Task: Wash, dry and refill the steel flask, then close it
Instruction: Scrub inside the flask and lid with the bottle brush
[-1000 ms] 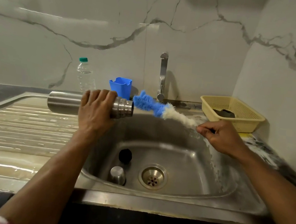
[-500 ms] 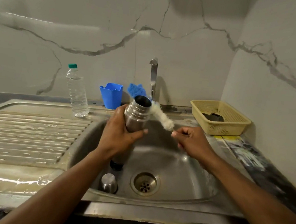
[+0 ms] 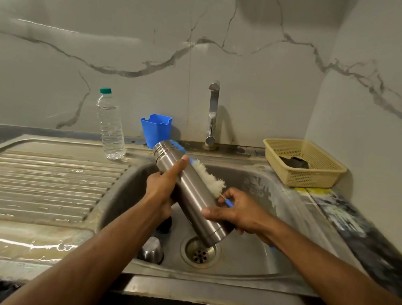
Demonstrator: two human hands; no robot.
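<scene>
Your left hand (image 3: 164,188) grips the steel flask (image 3: 188,190), tilted over the sink (image 3: 245,261), mouth far-left. Your right hand (image 3: 240,213) pinches the bottle brush (image 3: 208,178) handle, thumb pressing the flask.

There were two hands, the left hand (image 3: 164,188) at about 9 o'clock of the one steel flask (image 3: 188,190) and the right hand (image 3: 236,212) at 3 o'clock. One bottle brush (image 3: 208,178) showed. There was one water bottle (image 3: 110,128), one blue cup (image 3: 156,129), one tap (image 3: 212,115), one yellow basket (image 3: 316,174), one drain (image 3: 199,253) and one steel cap (image 3: 152,251) at 8 o'clock of it.
</scene>
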